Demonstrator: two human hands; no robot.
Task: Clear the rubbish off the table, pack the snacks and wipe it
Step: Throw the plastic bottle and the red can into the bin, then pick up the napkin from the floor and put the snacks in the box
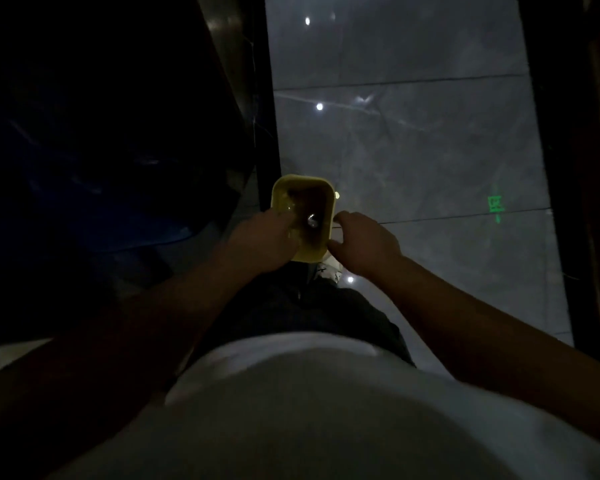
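You've got the yellow tub (303,216) carried over the floor (413,140) w/ left hand (260,242) fingers clamped on its rim, right hand (364,242) fingers curled beside it; prob. light, stiff plastic, so grip both long sides.

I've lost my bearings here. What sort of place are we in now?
Probably a dim indoor corridor or lobby, not at a table: glossy grey floor tiles mirror ceiling lights, with a green sign reflection. Both hands, left hand and right hand, carry a yellow bin.

Glossy grey tiled floor (413,150) with a green sign reflection (496,205).
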